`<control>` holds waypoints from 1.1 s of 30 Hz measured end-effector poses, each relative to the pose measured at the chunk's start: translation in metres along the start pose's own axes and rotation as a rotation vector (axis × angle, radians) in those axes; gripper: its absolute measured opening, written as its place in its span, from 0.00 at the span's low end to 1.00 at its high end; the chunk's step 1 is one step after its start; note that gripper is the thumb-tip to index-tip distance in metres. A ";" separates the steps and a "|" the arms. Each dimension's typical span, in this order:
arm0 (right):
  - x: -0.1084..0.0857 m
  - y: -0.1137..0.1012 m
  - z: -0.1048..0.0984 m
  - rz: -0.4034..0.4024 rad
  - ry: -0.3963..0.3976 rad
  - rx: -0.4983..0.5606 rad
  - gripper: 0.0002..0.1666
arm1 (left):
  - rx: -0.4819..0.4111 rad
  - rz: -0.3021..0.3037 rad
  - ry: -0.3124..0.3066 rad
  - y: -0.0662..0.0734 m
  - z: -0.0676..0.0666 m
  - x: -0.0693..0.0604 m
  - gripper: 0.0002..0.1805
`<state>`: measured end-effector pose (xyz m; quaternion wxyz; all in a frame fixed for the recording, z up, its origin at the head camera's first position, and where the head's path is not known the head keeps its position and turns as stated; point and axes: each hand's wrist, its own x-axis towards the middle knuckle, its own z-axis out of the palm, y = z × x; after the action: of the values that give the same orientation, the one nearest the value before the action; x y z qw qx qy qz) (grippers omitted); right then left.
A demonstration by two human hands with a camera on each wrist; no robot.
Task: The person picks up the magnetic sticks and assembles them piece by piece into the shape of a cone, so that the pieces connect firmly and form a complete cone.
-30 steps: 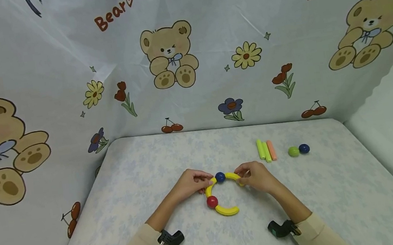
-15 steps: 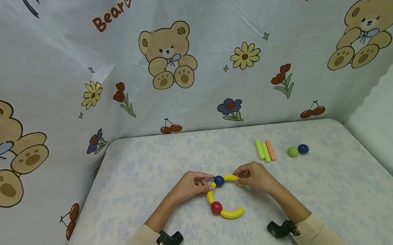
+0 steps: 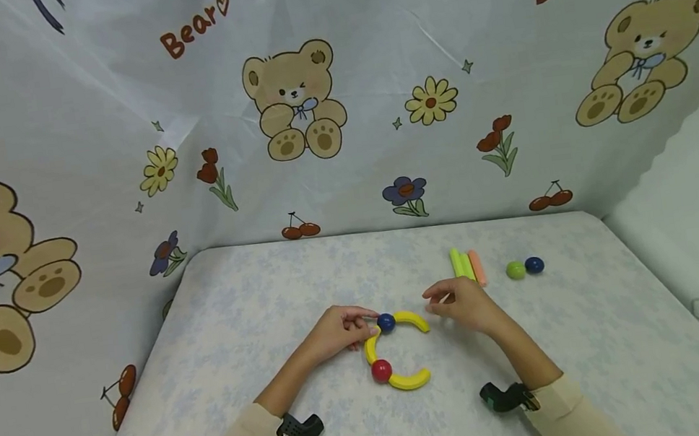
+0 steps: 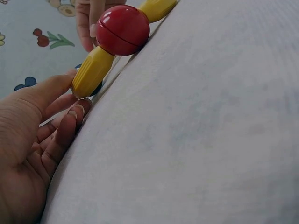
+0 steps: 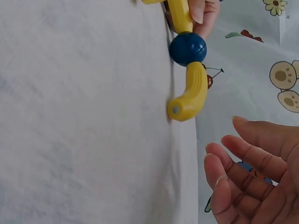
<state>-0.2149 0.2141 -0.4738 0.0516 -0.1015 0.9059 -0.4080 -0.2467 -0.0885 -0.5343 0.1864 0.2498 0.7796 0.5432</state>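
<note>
A C-shaped chain lies on the table in the head view. It runs from a yellow curved stick (image 3: 411, 320) through a blue ball (image 3: 386, 323), a second yellow curved stick (image 3: 371, 350) and a red ball (image 3: 381, 371) to a third yellow curved stick (image 3: 411, 380). With thumb and fingers my left hand (image 3: 337, 330) pinches the stick between the two balls, near its blue-ball end. My right hand (image 3: 467, 304) holds nothing and stands off the chain's upper end, fingers loosely bent. A metal tip (image 5: 175, 109) shows on that stick's free end in the right wrist view.
Beyond my right hand lie two yellow-green sticks (image 3: 462, 264) and an orange stick (image 3: 477, 268). To their right are a green ball (image 3: 516, 270) and another dark blue ball (image 3: 535, 265). A bear-print cloth (image 3: 331, 176) hangs behind the table.
My right hand has let go of the upper yellow curved stick and moved away to the right. Earlier, the chain's lower end shifted slightly toward me, while my left hand kept hold.
</note>
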 end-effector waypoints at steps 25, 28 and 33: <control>-0.014 0.051 -0.084 0.074 0.364 -0.036 0.19 | -0.016 -0.002 -0.011 0.002 -0.001 -0.002 0.19; -0.016 0.064 -0.091 0.121 0.397 -0.052 0.19 | -0.015 -0.004 -0.011 0.002 -0.001 -0.002 0.19; -0.018 0.082 -0.097 0.177 0.427 -0.083 0.21 | -0.026 -0.004 -0.011 0.002 -0.002 -0.002 0.19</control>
<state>-0.2260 0.3424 -0.4709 -0.1097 0.0647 0.9176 -0.3765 -0.2455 -0.0906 -0.5322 0.1952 0.2485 0.7718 0.5517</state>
